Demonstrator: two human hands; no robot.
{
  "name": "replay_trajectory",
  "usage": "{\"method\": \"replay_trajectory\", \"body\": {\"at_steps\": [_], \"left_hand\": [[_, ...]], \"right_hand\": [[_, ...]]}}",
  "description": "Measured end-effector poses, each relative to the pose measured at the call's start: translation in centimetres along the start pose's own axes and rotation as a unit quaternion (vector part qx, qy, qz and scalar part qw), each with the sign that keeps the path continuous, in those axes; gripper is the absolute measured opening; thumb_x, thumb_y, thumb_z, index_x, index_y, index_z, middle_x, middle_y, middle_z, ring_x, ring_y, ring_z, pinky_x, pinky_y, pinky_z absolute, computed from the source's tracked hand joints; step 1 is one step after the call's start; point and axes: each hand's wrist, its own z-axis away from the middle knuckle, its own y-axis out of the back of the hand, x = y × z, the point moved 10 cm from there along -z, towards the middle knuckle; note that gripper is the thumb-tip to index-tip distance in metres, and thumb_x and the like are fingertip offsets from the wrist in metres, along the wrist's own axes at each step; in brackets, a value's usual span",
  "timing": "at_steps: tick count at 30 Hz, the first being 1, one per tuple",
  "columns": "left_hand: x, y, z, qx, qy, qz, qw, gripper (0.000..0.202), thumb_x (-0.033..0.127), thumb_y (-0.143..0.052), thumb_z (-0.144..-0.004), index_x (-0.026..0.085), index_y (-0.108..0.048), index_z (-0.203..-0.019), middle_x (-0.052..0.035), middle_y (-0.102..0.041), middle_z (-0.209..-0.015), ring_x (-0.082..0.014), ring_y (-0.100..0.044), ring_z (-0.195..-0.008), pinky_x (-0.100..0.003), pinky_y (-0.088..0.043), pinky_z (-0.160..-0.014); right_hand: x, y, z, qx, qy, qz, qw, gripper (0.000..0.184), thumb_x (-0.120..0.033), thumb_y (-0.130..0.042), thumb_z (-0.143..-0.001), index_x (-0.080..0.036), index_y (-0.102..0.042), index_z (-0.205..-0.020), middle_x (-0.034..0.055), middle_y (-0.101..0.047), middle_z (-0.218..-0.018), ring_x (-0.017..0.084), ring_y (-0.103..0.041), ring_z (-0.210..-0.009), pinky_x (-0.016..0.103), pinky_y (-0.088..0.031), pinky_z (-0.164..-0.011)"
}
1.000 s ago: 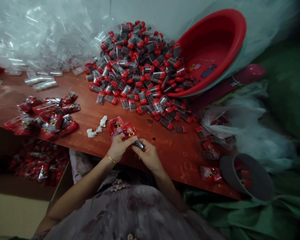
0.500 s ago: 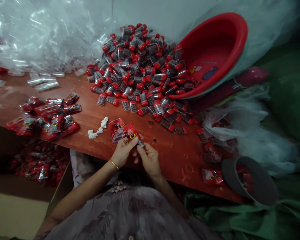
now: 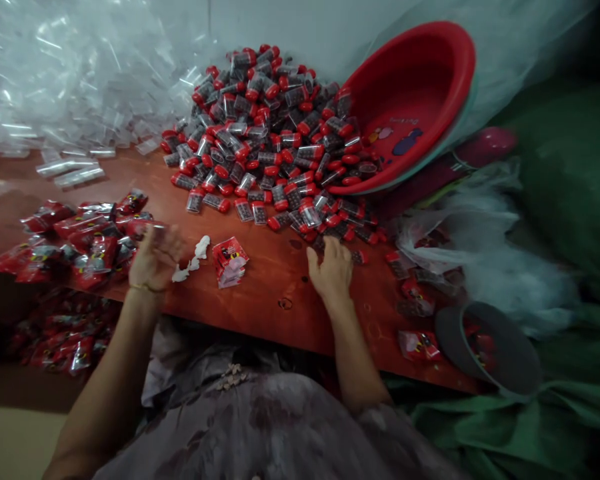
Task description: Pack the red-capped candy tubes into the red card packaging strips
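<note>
Both hands have split apart since half a second ago, the small packet gone from them. Red-brown desk (image 3: 280, 280) against a pale wall. Tipped red basin (image 3: 415, 100) beyond the right hand, spilling red-capped vials (image 3: 270, 140). Left hand (image 3: 155, 257) blurred, fingers loosely spread, at the edge of the red packet pile (image 3: 75, 237); cannot tell if it holds one. Right hand (image 3: 333, 267) flat, open, fingertips on vials. Packet stack (image 3: 230, 261) lies between the hands.

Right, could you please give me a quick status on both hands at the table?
Left hand open, blurred, at the packed red sachets. Right hand open, reaching the near edge of the red-capped vials. Nothing between.
</note>
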Motion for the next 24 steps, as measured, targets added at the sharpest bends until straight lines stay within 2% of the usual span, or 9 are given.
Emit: {"method": "replay_trajectory", "body": {"at_steps": [3,5,7,10,13,14,16,20,24], "left_hand": [[2.9,1.5,-1.5,0.033,-0.089,-0.026,0.995,0.049,0.064,-0.042,-0.08,0.02,-0.062,-0.084,-0.0091,-0.069,-0.099,-0.0197,-0.063,-0.099,-0.032,-0.05,-0.082],[3.2,0.9,-0.8,0.047,-0.164,-0.182,0.968,0.05,0.063,-0.047,-0.077,0.019,-0.063,-0.093,-0.0112,-0.068,-0.104,-0.0236,-0.063,-0.101,-0.038,-0.049,-0.085],[2.9,-1.1,0.6,0.05,-0.258,-0.377,0.888,0.042,0.054,-0.059,-0.073,0.019,-0.066,-0.095,-0.0119,-0.065,-0.113,-0.0289,-0.056,-0.114,-0.045,-0.041,-0.096],[1.2,-3.1,1.7,0.032,-0.321,-0.556,0.766,0.025,0.04,-0.07,-0.067,0.021,-0.071,-0.083,-0.011,-0.06,-0.124,-0.0378,-0.032,-0.133,-0.055,-0.019,-0.108],[0.0,-3.7,1.8,0.005,-0.333,-0.691,0.642,0.019,0.036,-0.063,-0.074,0.023,-0.072,-0.083,-0.0105,-0.065,-0.116,-0.0405,-0.035,-0.131,-0.06,-0.014,-0.106],[-0.1,-3.8,1.9,-0.001,-0.334,-0.711,0.619,0.02,0.036,-0.059,-0.077,0.024,-0.072,-0.086,-0.01,-0.066,-0.113,-0.0399,-0.037,-0.129,-0.06,-0.015,-0.106],[0.1,-4.1,2.3,0.005,-0.343,-0.726,0.596,0.026,0.035,-0.05,-0.083,0.024,-0.071,-0.095,-0.0108,-0.065,-0.116,-0.0381,-0.038,-0.129,-0.059,-0.015,-0.106],[-0.6,-6.6,3.9,-0.031,-0.379,-0.708,0.595,0.038,0.041,-0.047,-0.086,0.023,-0.064,-0.114,-0.0129,-0.056,-0.13,-0.035,-0.035,-0.132,-0.056,-0.016,-0.107],[-3.5,-8.5,3.4,-0.114,-0.342,-0.709,0.606,0.034,0.047,-0.063,-0.074,0.03,-0.069,-0.103,-0.0074,-0.059,-0.127,-0.0363,-0.035,-0.132,-0.056,-0.018,-0.107]], "right_hand": [[2.8,-2.0,-0.4,-0.051,-0.012,0.081,0.995,0.05,-0.042,-0.039,-0.088,-0.009,-0.05,-0.124,0.0221,-0.047,-0.134,0.037,-0.035,-0.128,0.06,-0.029,-0.1],[2.2,-3.3,0.8,-0.078,0.023,0.078,0.994,0.049,-0.041,-0.039,-0.088,-0.01,-0.047,-0.126,0.0195,-0.047,-0.136,0.036,-0.031,-0.131,0.06,-0.027,-0.102],[0.5,-3.8,2.5,-0.083,0.072,0.056,0.992,0.048,-0.042,-0.041,-0.088,-0.012,-0.046,-0.126,0.0168,-0.046,-0.137,0.034,-0.028,-0.134,0.058,-0.027,-0.104],[-1.2,-3.5,4.3,-0.075,0.114,0.027,0.99,0.046,-0.043,-0.044,-0.087,-0.014,-0.047,-0.123,0.0156,-0.048,-0.135,0.032,-0.028,-0.135,0.057,-0.027,-0.105],[-1.7,-3.0,4.6,-0.063,0.129,0.007,0.99,0.043,-0.041,-0.045,-0.087,-0.015,-0.048,-0.122,0.016,-0.051,-0.132,0.031,-0.03,-0.134,0.055,-0.032,-0.103],[-1.7,-2.9,4.5,-0.06,0.133,0.002,0.989,0.043,-0.041,-0.045,-0.087,-0.015,-0.048,-0.121,0.0162,-0.051,-0.132,0.031,-0.031,-0.134,0.054,-0.033,-0.103],[-1.7,-2.9,4.3,-0.056,0.139,-0.002,0.989,0.043,-0.04,-0.046,-0.087,-0.014,-0.048,-0.121,0.017,-0.051,-0.131,0.031,-0.031,-0.133,0.052,-0.034,-0.103],[-1.6,-2.9,4.2,-0.054,0.136,0.004,0.989,0.042,-0.04,-0.046,-0.087,-0.014,-0.048,-0.121,0.0169,-0.052,-0.13,0.031,-0.031,-0.133,0.051,-0.036,-0.102],[-1.7,-3.0,4.3,-0.056,0.134,0.003,0.989,0.042,-0.04,-0.046,-0.087,-0.015,-0.048,-0.121,0.0165,-0.052,-0.13,0.03,-0.032,-0.133,0.051,-0.036,-0.102]]}}
